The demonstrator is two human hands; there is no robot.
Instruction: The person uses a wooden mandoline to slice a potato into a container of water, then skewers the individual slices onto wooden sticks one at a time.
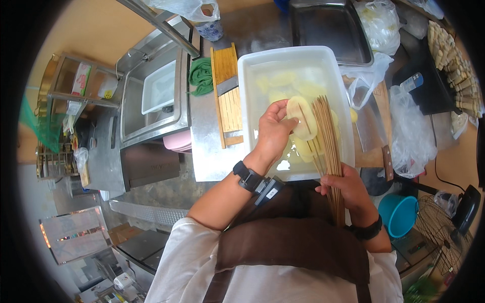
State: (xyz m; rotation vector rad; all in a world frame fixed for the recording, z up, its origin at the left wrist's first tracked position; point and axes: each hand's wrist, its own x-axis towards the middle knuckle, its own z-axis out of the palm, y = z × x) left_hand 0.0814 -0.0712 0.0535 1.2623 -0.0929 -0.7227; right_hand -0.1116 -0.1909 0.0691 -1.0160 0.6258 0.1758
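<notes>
My left hand (276,127) pinches a pale oval potato slice (300,110) between thumb and fingers. A thin wooden skewer runs through the slice, and its lower length slants down towards my right hand (343,185). That hand grips a thick bundle of bamboo skewers (326,132), whose tips fan out beside the slice. Both the slice and the bundle are over a white plastic tub (245,113) of water. More potato slices (282,79) lie in the water, some partly hidden behind my hands and the skewers.
Left of the tub are a wooden mandoline slicer (229,113), a green cloth (201,75) and a steel sink (130,98). A cleaver (363,125) rests on a wooden board (369,157) at the right. Behind stands a deep metal tray (329,30); plastic bags (411,132) lie farther right.
</notes>
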